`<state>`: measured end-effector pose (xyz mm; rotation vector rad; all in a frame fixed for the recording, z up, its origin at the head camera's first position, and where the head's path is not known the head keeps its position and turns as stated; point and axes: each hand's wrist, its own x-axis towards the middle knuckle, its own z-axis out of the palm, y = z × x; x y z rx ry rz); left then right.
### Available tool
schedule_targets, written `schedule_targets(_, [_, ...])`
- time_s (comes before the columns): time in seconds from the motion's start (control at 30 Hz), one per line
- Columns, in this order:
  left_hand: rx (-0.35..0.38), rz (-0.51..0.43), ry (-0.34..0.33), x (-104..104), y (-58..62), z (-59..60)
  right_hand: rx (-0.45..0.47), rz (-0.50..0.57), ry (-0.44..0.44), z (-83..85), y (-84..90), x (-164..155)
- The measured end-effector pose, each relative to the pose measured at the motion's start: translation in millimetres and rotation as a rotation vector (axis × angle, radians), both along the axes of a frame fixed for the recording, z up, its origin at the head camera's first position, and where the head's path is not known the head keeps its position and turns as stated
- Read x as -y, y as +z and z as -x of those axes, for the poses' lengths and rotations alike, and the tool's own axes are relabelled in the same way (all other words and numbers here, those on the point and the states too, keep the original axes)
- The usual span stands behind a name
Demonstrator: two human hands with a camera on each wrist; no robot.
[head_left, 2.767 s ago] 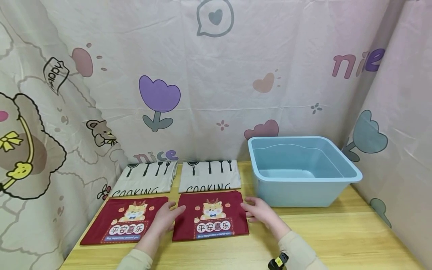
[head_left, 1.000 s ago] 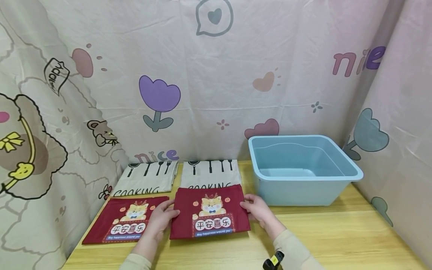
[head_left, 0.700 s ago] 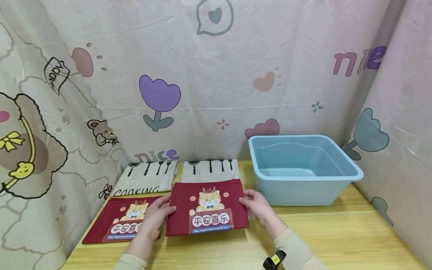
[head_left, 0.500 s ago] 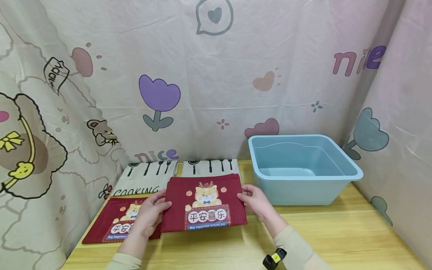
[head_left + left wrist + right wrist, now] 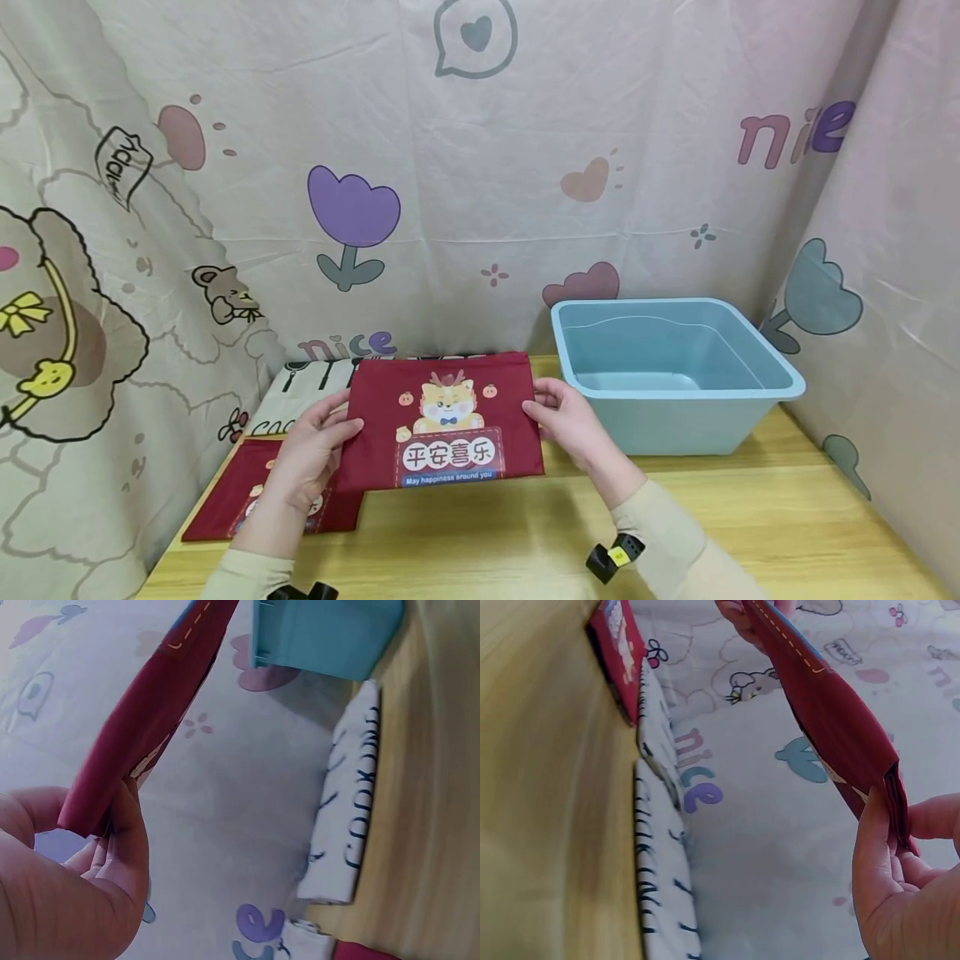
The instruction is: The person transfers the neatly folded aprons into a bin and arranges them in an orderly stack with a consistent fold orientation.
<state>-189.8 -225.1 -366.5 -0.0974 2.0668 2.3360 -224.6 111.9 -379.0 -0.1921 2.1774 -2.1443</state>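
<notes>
A folded red cloth with a cartoon dog and Chinese lettering is held in the air above the table, tilted so its print faces me. My left hand pinches its left edge, thumb in front and fingers behind. At the opposite edge my right hand pinches it likewise. Both wrist views show the cloth's folded layers between thumb and fingers, the left hand at one end and the right hand at the other. A second folded red cloth lies at the left, partly behind my left forearm.
A light blue plastic tub stands at the back right of the wooden table. Two folded white cloths lettered COOKING lie along the back; the left one is partly covered, the other shows in the wrist views. A printed curtain encloses the table.
My hands first reached the red cloth's two sides as it lay on the table, then gripped it. It has since risen and shifted slightly left, now hiding the white cloth behind.
</notes>
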Motion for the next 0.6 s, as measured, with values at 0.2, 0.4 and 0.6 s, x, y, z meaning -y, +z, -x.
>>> schedule_targets(0.2, [-0.06, -0.037, -0.014, -8.8, 17.5, 1.6, -0.074, -0.022, 0.023, -1.9, 24.8, -12.4])
schedule_targets(0.4, [-0.066, -0.111, -0.007, -35.1, 27.5, 7.9, -0.111, -0.052, 0.003, -4.3, 43.6, -39.0])
schedule_targets(0.6, [-0.095, -0.113, -0.012, -68.7, 35.3, 19.0, -0.152, -0.103, -0.057, -6.0, 60.6, -70.7])
